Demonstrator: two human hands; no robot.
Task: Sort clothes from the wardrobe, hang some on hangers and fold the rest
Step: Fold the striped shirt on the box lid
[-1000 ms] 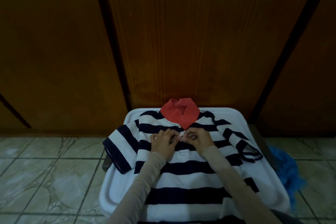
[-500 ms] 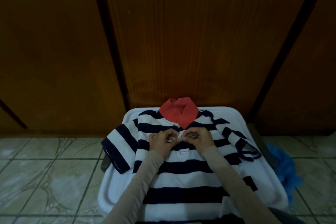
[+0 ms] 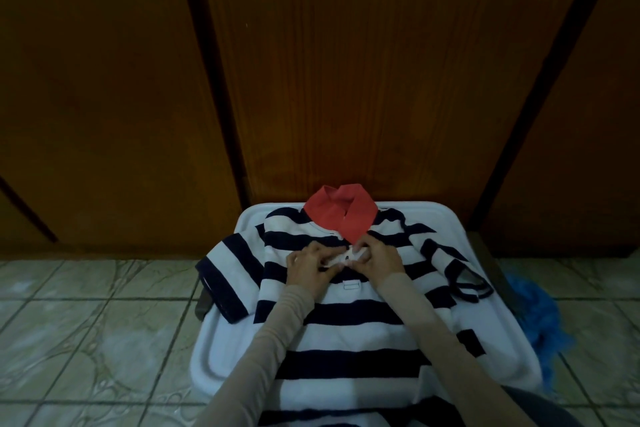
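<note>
Both hands, left hand [image 3: 313, 265] and right hand [image 3: 379, 262], pinching shirt [image 3: 346, 326] front, probably doing button. Next: folding sleeves in.

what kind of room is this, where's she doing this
Most likely a bedroom at home, in front of a wardrobe: tall dark wooden doors fill the background, the floor is pale tile, and a striped polo shirt lies flat on a white plastic surface.

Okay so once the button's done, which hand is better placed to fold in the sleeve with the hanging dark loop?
Probably the right hand. That sleeve lies on its side of the striped shirt, close by. The left hand would have to cross the chest. Both now pinch the placket.
</note>
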